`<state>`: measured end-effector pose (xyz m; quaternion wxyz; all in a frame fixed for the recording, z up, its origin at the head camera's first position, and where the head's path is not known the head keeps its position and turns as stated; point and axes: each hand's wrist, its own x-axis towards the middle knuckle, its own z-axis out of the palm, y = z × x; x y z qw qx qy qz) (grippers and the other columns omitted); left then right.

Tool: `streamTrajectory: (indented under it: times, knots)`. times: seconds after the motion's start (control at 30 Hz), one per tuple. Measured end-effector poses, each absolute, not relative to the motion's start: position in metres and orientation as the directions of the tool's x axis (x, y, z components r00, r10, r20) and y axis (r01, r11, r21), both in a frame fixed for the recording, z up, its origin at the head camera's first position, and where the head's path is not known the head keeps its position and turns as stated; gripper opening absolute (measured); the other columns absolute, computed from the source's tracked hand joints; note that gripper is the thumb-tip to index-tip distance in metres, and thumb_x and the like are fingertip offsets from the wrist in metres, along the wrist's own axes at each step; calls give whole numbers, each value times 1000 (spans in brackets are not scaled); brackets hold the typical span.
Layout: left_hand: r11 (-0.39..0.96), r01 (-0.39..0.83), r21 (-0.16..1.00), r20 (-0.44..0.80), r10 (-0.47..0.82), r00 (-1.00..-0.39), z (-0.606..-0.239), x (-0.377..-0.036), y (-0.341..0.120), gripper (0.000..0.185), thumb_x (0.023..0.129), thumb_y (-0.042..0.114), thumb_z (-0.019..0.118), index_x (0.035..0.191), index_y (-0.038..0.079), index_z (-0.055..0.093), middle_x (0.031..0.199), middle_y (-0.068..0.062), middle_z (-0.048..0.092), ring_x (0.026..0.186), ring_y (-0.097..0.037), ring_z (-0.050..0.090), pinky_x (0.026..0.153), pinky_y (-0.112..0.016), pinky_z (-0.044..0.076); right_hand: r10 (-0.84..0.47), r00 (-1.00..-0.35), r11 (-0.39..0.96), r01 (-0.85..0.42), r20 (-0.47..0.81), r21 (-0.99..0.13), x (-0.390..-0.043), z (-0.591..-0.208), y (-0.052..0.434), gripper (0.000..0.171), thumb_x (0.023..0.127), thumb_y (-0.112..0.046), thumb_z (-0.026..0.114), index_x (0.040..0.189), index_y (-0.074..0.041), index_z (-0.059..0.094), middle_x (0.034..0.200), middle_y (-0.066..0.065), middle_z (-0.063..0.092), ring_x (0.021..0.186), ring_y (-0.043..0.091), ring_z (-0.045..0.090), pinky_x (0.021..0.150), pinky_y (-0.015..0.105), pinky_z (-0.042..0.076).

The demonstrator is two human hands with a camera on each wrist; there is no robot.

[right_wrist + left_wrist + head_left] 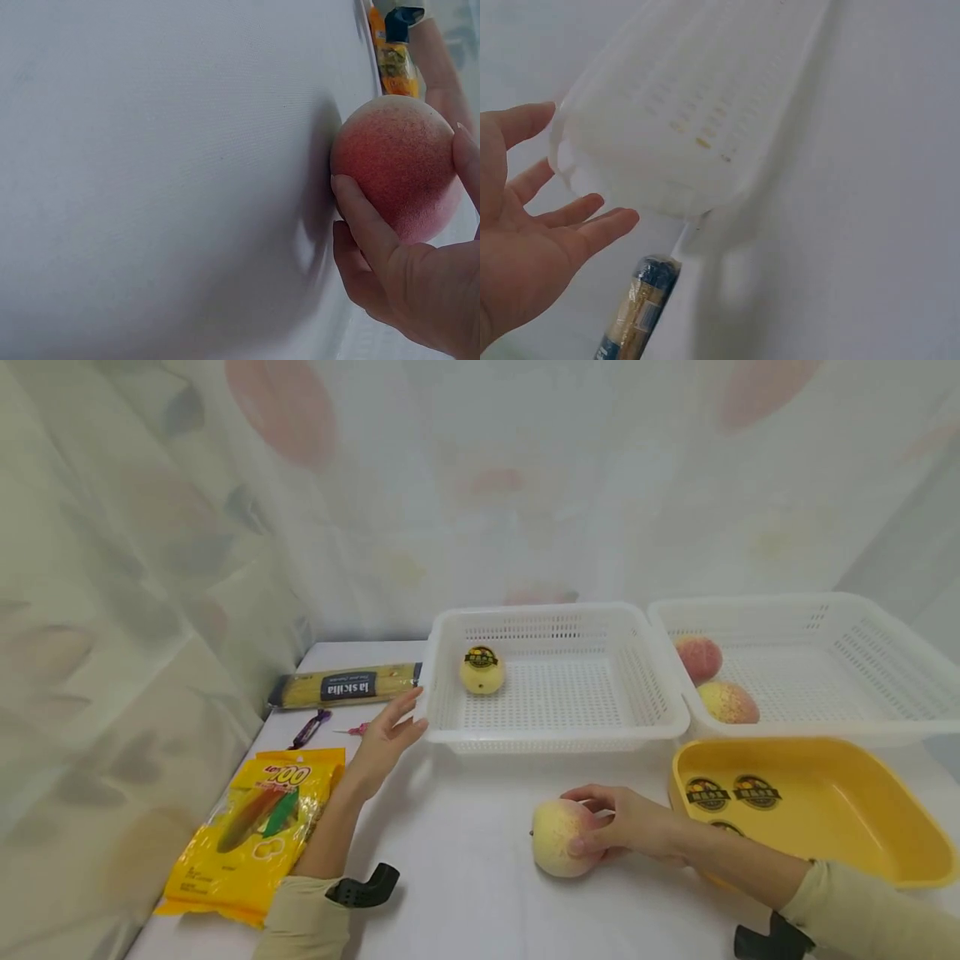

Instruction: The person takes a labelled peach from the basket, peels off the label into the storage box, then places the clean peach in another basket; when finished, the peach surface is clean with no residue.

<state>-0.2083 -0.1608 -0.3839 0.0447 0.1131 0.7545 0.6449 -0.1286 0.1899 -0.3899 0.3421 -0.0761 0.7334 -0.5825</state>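
Right hand (626, 822) has fingers curled round the peach (562, 837), resting on the table (465, 860) beside the yellow tub (817, 810). Left hand (386, 735) flat, fingers straight, touching the near white basket (555, 735) corner. Looks like pick stage; next needs a clean lift clearing the rim.

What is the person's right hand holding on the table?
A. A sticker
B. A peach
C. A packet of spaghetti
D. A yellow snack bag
B: the right hand has its fingers curled round a peach resting on the white table, while the left hand is open beside the corner of the left white basket.
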Motion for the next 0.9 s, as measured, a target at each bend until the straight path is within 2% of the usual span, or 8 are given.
streamTrajectory:
  times: [0.13,0.3,0.63,0.77,0.9]
  knots:
    - [94,100,991,69,289,-955,-393,-208,-155,58,97,14,56,149,9,30,152,-16,26,124,-41,43,104,-44,37,-514,-750,290,306,-417,-907,-128,-390,189,70,79,-16,79,137,-1,43,126,16,44,95,24,56,80,38,55]
    - [63,81,995,63,246,-967,-393,-206,-147,56,97,12,55,148,8,32,152,-11,27,117,-38,49,100,-39,43,-523,-748,274,305,-407,-912,-127,-390,190,70,79,-16,79,137,0,43,126,16,44,95,24,56,80,38,55]
    - [9,57,998,53,217,-975,-392,-205,-141,55,97,9,53,148,9,33,152,-12,26,121,-42,45,99,-37,43,-527,-754,278,283,-392,-918,-129,-392,195,69,80,-18,79,137,-1,44,125,15,45,95,24,56,80,38,55]
    - [1,54,999,53,223,-973,-393,-204,-141,55,97,8,53,148,9,32,152,-13,25,121,-45,42,101,-42,40,-537,-762,280,243,-362,-929,-132,-382,201,68,80,-18,79,137,-2,46,127,15,47,94,25,58,78,38,55]
    - [0,50,999,49,222,-974,-392,-204,-142,55,97,8,53,148,9,33,153,-12,24,123,-48,40,102,-48,37,-564,-761,315,163,-323,-935,-138,-355,212,70,81,-19,78,140,-4,43,132,13,46,101,26,57,83,37,53]
